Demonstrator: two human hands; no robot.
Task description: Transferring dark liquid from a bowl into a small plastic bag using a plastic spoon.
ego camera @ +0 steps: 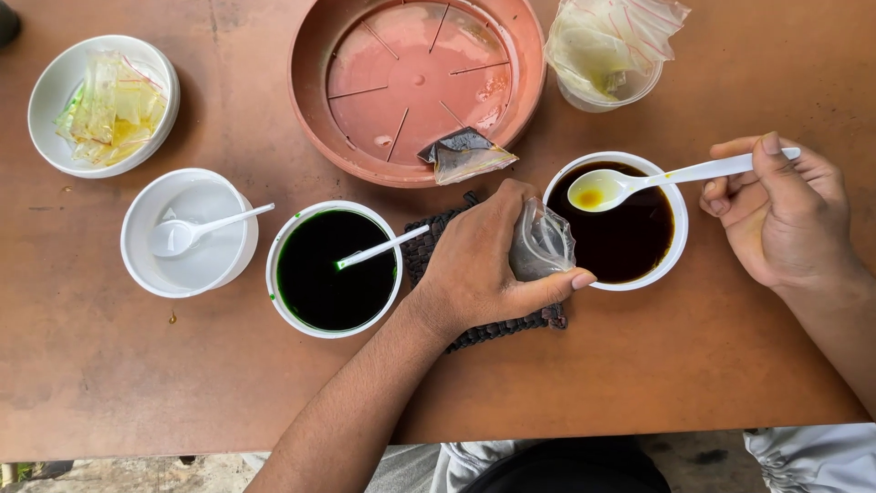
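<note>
The left hand [479,260] grips a small clear plastic pouch [540,242] at the rim of the bowl of dark brown liquid [630,251]. The right hand [776,215] pinches a white plastic spoon [639,181] holding a little yellow liquid over that bowl. Judging by this, filling is only starting: one dark pouch [465,153] lies in the terracotta saucer [315,91]. How much the gripped pouch holds is hard to make out.

Outdoor home workspace for small-scale packing.
A worn brown wooden worktop [109,365] over rough ground carries white plastic bowls of dark liquid [336,269] and small filled plastic sachets [114,110].
</note>
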